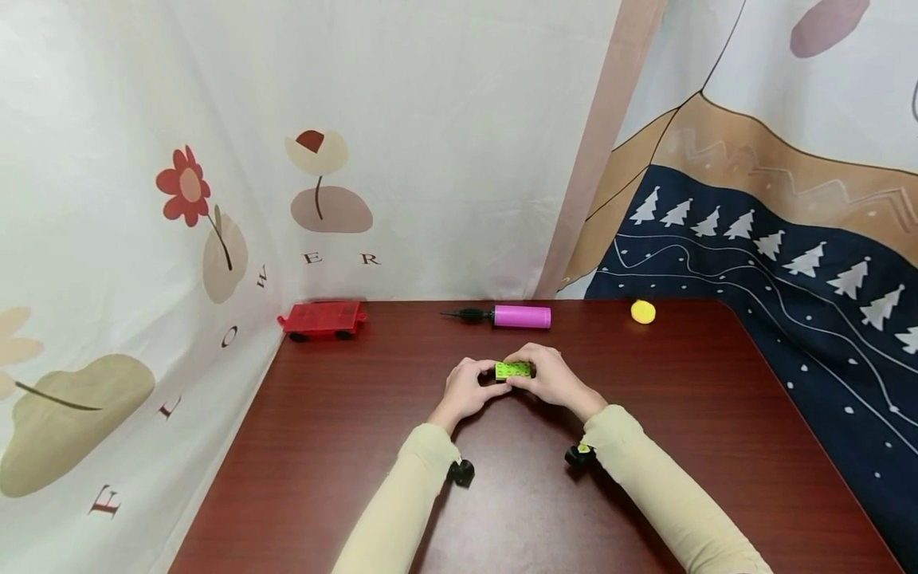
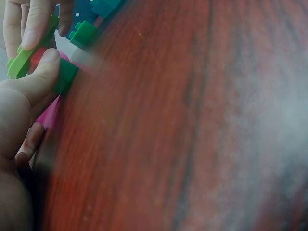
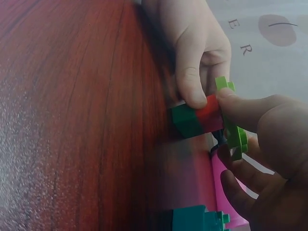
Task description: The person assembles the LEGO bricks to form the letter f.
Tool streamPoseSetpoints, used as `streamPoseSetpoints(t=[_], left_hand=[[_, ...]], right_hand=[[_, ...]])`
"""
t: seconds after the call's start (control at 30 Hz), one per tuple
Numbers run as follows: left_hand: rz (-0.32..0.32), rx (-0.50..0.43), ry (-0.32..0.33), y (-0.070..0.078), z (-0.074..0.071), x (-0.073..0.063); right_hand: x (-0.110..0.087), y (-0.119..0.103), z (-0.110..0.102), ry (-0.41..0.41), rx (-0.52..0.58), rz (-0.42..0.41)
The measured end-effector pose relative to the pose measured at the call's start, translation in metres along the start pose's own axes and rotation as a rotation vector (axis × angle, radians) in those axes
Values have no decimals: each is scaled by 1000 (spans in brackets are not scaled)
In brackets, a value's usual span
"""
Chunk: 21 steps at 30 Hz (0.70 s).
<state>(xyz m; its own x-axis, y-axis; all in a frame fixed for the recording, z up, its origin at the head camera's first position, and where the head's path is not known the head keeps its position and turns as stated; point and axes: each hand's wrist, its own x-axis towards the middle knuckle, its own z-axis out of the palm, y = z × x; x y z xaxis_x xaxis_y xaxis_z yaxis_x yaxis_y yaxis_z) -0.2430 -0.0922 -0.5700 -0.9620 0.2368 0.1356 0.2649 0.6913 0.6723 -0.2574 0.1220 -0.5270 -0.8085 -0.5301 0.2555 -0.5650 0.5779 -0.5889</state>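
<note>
Pale flower-printed cloth (image 1: pixel 445 119) hangs behind a dark reddish table (image 1: pixel 502 494). The landmark is the lime brick (image 1: pixel 511 371), up between the two hands, its long axis running across from the left hand (image 1: pixel 466 391) to the right hand (image 1: pixel 551 376). Right of the left hand and left of the right, it lies nearer the right, whose fingers cover its right end: thumb on the near side, finger over the far one, pinching it. Directly under it come a red brick (image 3: pixel 209 115), then a green brick (image 3: pixel 185 121); the lime reaches past the red on the right-hand side, and whether those two are pressed fully home cannot be told. The left hand pinches this lower pair, thumb across the red. On the lime brick's right lie a teal brick (image 3: pixel 189 219) and a small green block (image 2: pixel 84 34). Beyond it is a purple pump (image 1: pixel 522 316); beyond and left, a red car (image 1: pixel 324 319); beyond and right, a yellow disc (image 1: pixel 643 312). Whether the car's top is hollow is unclear; nothing else looks like a container.
</note>
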Motion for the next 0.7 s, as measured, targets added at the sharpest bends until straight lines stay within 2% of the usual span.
streamPoseSetpoints(t=[0.7], left_hand=[[1,-6,-4,0,0,0]], right_hand=[[0,-1,2,12,50,18]])
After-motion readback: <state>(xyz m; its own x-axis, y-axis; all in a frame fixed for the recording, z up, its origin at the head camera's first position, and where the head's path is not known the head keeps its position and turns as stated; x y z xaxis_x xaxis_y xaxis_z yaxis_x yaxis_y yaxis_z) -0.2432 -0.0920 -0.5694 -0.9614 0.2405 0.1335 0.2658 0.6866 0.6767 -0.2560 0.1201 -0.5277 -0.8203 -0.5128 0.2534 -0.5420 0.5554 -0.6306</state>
